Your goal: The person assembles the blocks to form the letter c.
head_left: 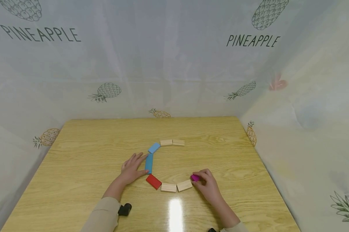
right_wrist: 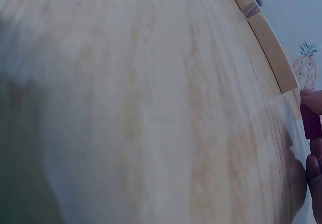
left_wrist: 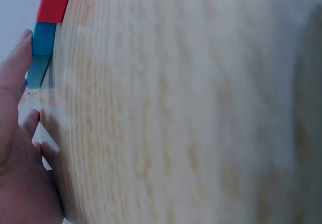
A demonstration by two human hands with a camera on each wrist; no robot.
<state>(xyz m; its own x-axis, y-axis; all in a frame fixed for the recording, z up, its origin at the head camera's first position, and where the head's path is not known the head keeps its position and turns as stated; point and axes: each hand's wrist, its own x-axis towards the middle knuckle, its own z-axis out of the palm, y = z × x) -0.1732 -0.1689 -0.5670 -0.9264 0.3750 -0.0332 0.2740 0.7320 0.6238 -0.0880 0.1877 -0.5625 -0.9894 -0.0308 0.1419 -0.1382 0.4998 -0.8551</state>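
Observation:
Wooden blocks form a C-shaped curve on the table in the head view. My left hand (head_left: 131, 169) lies at the curve's left side, fingers spread. Its thumb and index fingertip touch the outer side of a long blue block (head_left: 149, 163). Just below that sits a red block (head_left: 153, 181), also seen in the left wrist view. My right hand (head_left: 208, 186) pinches a magenta block (head_left: 195, 178) between thumb and fingers, partly hidden by them. This block is at the right end of a plain wooden block (head_left: 184, 185); whether they touch I cannot tell.
Another plain block (head_left: 169, 187) continues the lower row. A lighter blue block (head_left: 154, 148) and two plain blocks (head_left: 166, 142) make up the upper part of the curve. The wooden table (head_left: 90, 145) meets a pineapple-print curtain (head_left: 168, 64) at its far edge.

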